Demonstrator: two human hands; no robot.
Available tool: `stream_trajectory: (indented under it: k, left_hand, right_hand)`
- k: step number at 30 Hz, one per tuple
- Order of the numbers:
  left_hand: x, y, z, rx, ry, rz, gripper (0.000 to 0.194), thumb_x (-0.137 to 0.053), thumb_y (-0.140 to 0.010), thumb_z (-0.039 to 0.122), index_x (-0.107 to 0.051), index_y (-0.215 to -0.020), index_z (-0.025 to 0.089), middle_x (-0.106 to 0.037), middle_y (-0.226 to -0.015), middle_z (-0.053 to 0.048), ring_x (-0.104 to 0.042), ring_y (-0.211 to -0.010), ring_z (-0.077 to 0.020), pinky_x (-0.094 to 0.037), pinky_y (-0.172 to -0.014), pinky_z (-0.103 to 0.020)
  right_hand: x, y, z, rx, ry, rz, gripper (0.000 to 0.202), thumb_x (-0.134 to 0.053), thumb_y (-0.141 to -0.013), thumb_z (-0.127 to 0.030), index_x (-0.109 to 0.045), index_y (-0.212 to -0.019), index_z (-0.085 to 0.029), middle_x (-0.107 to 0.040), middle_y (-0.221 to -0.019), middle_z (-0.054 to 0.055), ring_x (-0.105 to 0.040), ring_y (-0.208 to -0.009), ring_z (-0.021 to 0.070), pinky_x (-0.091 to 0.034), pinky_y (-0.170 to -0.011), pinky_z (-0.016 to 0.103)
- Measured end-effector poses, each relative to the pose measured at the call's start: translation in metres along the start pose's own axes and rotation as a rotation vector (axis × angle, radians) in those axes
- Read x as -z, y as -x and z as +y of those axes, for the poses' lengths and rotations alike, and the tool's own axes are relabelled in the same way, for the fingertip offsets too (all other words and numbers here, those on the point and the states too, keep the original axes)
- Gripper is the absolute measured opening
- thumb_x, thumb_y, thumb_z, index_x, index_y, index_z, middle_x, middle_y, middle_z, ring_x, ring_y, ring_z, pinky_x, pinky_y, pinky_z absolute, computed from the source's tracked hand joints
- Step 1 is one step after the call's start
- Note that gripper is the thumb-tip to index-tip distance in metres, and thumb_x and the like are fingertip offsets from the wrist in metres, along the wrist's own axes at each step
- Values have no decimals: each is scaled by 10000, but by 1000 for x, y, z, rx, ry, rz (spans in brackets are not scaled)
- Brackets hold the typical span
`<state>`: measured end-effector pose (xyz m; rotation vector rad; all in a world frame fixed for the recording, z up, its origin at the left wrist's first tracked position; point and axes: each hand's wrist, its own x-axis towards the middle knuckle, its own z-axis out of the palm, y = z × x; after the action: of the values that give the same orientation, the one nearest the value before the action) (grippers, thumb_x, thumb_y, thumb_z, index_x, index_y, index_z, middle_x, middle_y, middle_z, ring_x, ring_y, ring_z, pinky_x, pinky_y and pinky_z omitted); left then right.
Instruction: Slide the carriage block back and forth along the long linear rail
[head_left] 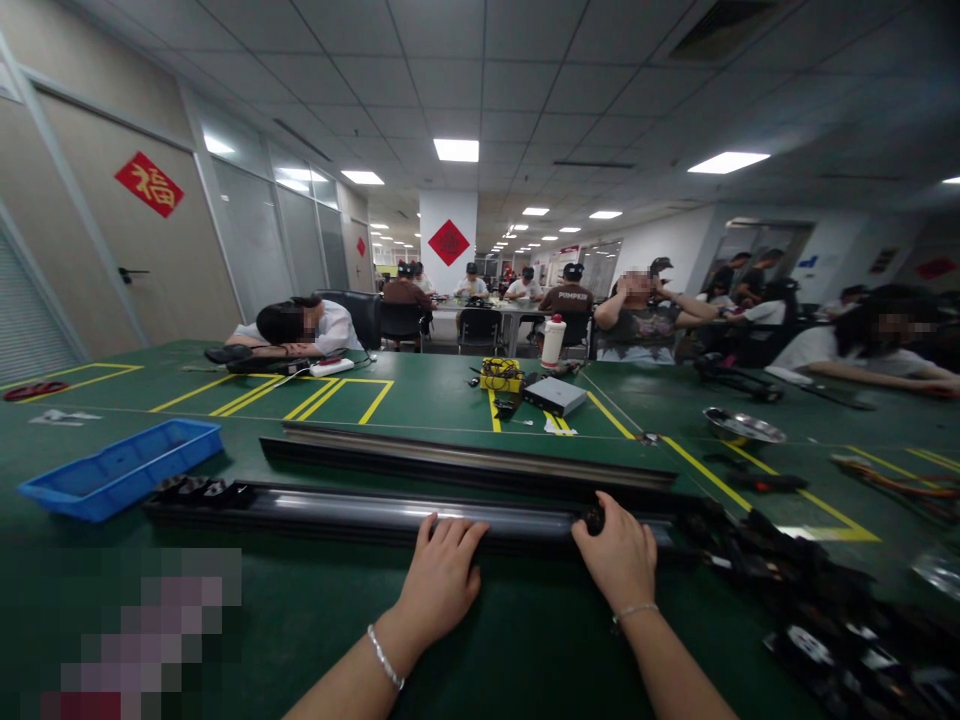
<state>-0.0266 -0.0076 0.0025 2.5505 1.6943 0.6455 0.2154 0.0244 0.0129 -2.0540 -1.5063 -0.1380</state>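
My 2 forearms (352,675) enter at the bottom edge. Right of centre, my right hand (619,558) pinches a small black part (595,517) at the mid-frame channel (322,524); my left hand (442,575), loosely open, should steady its rim.

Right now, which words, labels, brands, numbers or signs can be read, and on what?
"福": red diamond sign on the door at left.
"PUMPKIN": back of a brown shirt.
Red diamond sign on the pillar: too dark and blurred.
White marks on the black parts, lower right: too blurred.
Long black channel: no legible text.
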Motion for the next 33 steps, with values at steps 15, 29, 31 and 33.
stream_trajectory:
  k: [15,29,31,33]
  left_hand:
    - [0,0,0,-12,8,10,464,-489,-812,209,-460,-1267,296,-566,-1223,-24,-467,-1154,-206,-171,-1093,-463]
    - [3,0,1,-12,-2,-13,477,-477,-808,202,-455,-1277,288,-562,-1238,-33,-462,-1167,-206,-167,-1096,-462]
    - [2,0,1,-13,2,-6,477,-474,-809,201,-455,-1277,288,-564,-1235,-32,-464,-1162,-206,-168,-1096,-462]
    - [2,0,1,-10,0,-4,476,-475,-809,203,-454,-1277,290,-563,-1233,-31,-465,-1161,-206,-166,-1097,-461]
  right_hand:
    - [2,-11,20,-70,37,11,574,-382,-736,-348,-452,-1273,-158,-595,-1200,117,-487,-1166,265,-222,-1054,483]
    - [4,-18,37,-135,36,69,575,-399,-720,-344,-478,-1259,-158,-572,-1240,142,-496,-1145,289,-240,-1035,517]
    - [4,-19,39,-148,36,78,564,-399,-723,-342,-490,-1248,-157,-571,-1237,144,-498,-1140,295,-252,-1026,519]
    - [5,-21,43,-165,35,90,562,-401,-726,-345,-496,-1244,-150,-565,-1244,149,-498,-1137,307,-260,-1019,526]
